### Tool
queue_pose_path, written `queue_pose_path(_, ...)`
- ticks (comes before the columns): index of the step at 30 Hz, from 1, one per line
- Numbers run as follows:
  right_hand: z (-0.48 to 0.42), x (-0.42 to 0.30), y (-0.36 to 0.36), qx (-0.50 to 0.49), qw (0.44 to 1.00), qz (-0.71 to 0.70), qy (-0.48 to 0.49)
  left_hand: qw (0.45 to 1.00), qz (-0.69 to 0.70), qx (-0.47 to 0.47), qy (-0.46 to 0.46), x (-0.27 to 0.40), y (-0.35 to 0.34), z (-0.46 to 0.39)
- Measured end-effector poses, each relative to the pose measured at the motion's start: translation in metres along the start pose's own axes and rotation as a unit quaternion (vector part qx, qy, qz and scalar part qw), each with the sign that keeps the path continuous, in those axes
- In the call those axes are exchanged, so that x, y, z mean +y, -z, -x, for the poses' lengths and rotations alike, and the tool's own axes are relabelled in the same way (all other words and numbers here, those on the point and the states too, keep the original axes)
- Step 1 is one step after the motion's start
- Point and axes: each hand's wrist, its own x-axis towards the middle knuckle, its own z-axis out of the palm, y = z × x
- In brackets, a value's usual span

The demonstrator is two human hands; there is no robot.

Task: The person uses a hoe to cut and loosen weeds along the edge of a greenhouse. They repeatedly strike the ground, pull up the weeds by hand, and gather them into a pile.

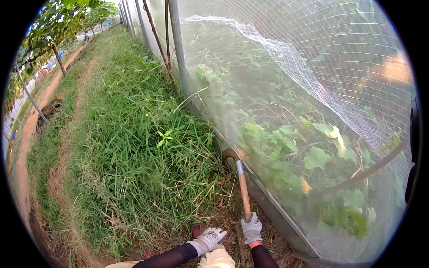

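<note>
My right hand [251, 228], in a grey and white work glove, grips the lower end of the wooden handle of a sickle [244, 191]. Its curved, soil-brown blade [231, 153] is at the base of the plastic sheet wall, beside the grass. My left hand [211, 238], gloved alike, lies over my light-coloured trouser knee [218, 258] with its fingers extended to the right; whether they hold anything is not clear. Tall green grass [144, 160] stands ahead and to the left. Cut or dry stalks and bare soil lie around my hands.
A translucent plastic sheet wall [214, 100] with a metal bottom rail [288, 221] runs along the right, with white netting [291, 63] and leafy plants behind it. A metal post [177, 43] and brown stems rise ahead. Vines and a dirt path [32, 134] lie far left.
</note>
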Motion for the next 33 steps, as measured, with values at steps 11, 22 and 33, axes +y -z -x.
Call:
queue_pose_path(11, -0.010, 0.015, -0.079, -0.075, 0.976, -0.190, -0.082, 0.995, 0.038, 0.091, 0.023, -0.062, -0.045, -0.014)
queue_pose_path(22, 0.004, 0.010, -0.040, -0.269, 0.892, -0.316, -0.177, 0.965, 0.005, 0.257, -0.043, -0.082, -0.014, -0.055)
queue_pose_path(33, 0.019, 0.035, -0.061, -0.322, 0.832, -0.385, -0.237, 0.877, -0.426, 0.013, 0.221, -0.151, 0.047, -0.166)
